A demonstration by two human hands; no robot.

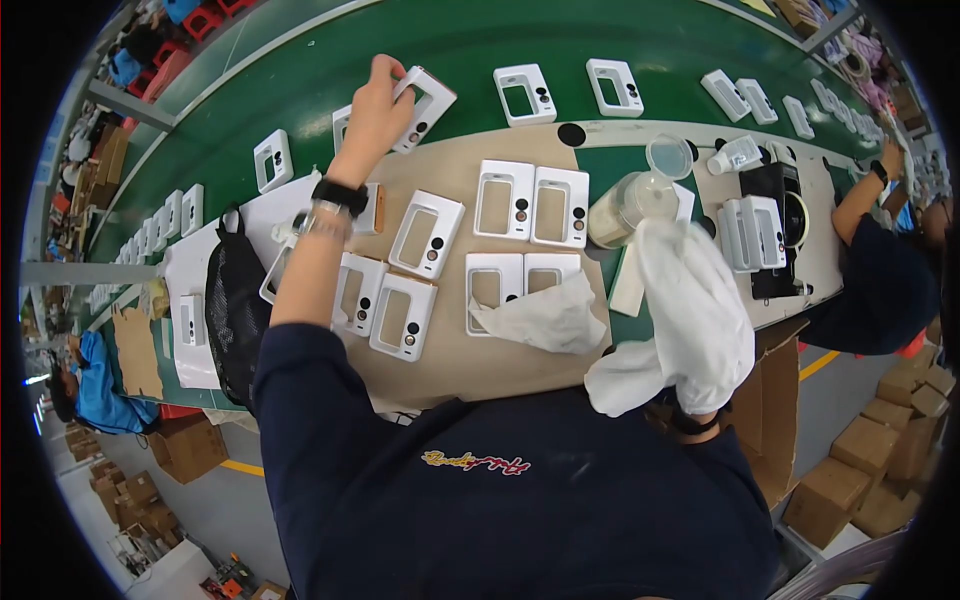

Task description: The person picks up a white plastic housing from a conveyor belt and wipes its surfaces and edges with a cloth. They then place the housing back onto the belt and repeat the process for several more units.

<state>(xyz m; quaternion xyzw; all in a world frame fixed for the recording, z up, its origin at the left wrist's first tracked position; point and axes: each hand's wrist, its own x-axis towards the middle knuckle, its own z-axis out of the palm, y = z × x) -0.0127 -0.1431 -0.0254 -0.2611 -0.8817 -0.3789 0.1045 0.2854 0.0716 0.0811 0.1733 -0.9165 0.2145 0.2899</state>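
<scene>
Nearest, the right hand [700, 330] grasps a white cloth [690, 290] at 4 o'clock. The left hand [372, 110] grips a white frame [425, 105] on the green belt [300, 80] at 11 o'clock; I judge several frames [480, 240] remain.

The white frame [425, 105] pinched in the left hand [372, 115] looks like smooth, slightly glossy plastic, as do the other white frames [505, 198] lying on the matt tan board [455, 350] below it. Beyond the board, the green belt [450, 45] has a smooth, faintly sheened surface. The right hand [700, 340] is wrapped in soft white cloth [690, 300]; a crumpled white wipe [540, 315] left of it looks like thin cloth or paper. Just above the cloth, a clear plastic jar [630, 205] looks glossy. Far left of the board hangs a black mesh bag [235, 310], rough and matt.
</scene>
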